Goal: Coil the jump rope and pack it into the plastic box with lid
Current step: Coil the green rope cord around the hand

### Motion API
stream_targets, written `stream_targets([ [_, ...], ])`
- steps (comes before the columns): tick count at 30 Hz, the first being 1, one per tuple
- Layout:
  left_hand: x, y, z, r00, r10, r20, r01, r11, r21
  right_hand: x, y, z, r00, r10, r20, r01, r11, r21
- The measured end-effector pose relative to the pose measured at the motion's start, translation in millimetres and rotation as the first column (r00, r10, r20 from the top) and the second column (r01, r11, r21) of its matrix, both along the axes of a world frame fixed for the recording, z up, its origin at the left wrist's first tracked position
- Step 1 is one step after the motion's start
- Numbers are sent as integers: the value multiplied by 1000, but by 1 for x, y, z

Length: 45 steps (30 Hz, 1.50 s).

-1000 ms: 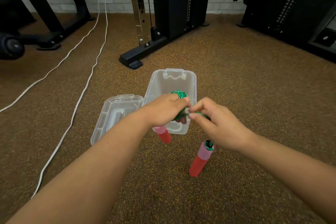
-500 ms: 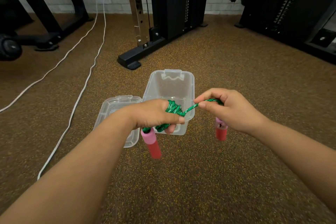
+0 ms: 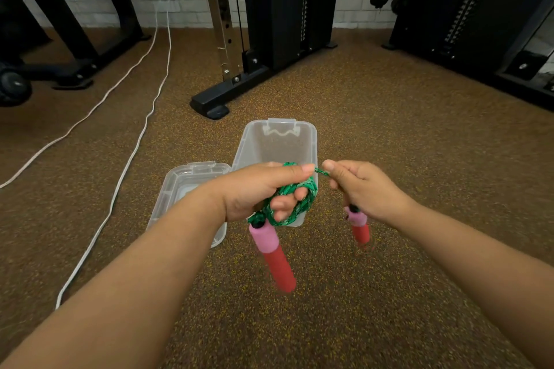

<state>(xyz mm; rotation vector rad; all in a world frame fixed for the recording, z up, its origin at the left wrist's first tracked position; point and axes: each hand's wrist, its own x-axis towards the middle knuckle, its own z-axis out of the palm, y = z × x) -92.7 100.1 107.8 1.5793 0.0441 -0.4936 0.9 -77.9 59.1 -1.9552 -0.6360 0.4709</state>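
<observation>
Two bare hands above brown speckled floor. Left hand grips coiled green braided jump rope, loops round fingers; pink-and-red foam handle hangs below. Right hand pinches short rope end, second pink-and-red foam handle hangs under it. Clear plastic box open just behind hands; clear lid beside box, on left. Two white cables further left.

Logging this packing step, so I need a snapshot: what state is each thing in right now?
Jump rope: partly coiled around the left hand, both handles dangling.
Plastic box: open, nothing visible inside.
Lid: off, lying beside the box.
Left hand: holds the coil.
Right hand: pinches the free rope end.
</observation>
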Motion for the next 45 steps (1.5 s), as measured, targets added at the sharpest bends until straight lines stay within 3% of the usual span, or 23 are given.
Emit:
stream_targets([
  [2, 1, -1, 1, 998, 66, 8, -65, 995, -71, -5, 4, -4, 995, 5, -101, 2, 998, 66],
  [8, 7, -3, 3, 943, 329, -49, -323, 873, -364, -10, 8, -11, 992, 23, -126, 2, 982, 189],
  [17, 17, 7, 6, 866, 483, -128, -456, 660, -597, -19, -6, -24, 956, 73, -283, -30, 988, 151],
  [20, 20, 3, 6, 813, 563, -147, -527, 607, -595, -29, -1, -24, 982, 99, -163, -108, 993, -53],
  [22, 22, -1, 8, 752, 630, -196, -596, 521, -611, -36, 2, -21, 989, 144, -20, -145, 968, -206],
  [25, 25, -3, 7, 669, 709, -222, -672, 449, -589, -46, 7, -15, 957, 229, 178, -145, 909, -390],
  [30, 26, -6, 9, 618, 770, -160, -721, 473, -507, -57, 13, -16, 946, 245, 212, -163, 925, -344],
  [32, 27, -7, 7, 596, 801, -50, -740, 524, -422, -58, 14, -15, 947, 214, 239, -140, 946, -293],
  [34, 27, -9, 3, 598, 787, 148, -752, 616, -234, -59, 16, -12, 944, 192, 268, -121, 958, -258],
  [38, 23, -13, 1, 658, 643, 392, -693, 721, -20, -64, 17, -4, 948, 174, 266, -113, 967, -230],
  [39, 22, -11, -1, 673, 559, 484, -679, 727, 105, -65, 17, -3, 950, 179, 256, -125, 969, -215],
  [41, 20, -7, -8, 741, 248, 623, -603, 653, 458, -63, 17, 1, 957, 168, 236, -129, 977, -172],
  [42, 19, -7, -10, 788, 91, 608, -538, 582, 610, -61, 16, 2, 959, 156, 238, -123, 981, -152],
  [44, 14, -7, -11, 849, -77, 522, -432, 468, 771, -56, 14, 4, 949, 155, 274, -121, 983, -136],
  [45, 13, -7, -10, 863, -104, 494, -400, 455, 795, -55, 11, 5, 941, 165, 297, -126, 981, -146],
])
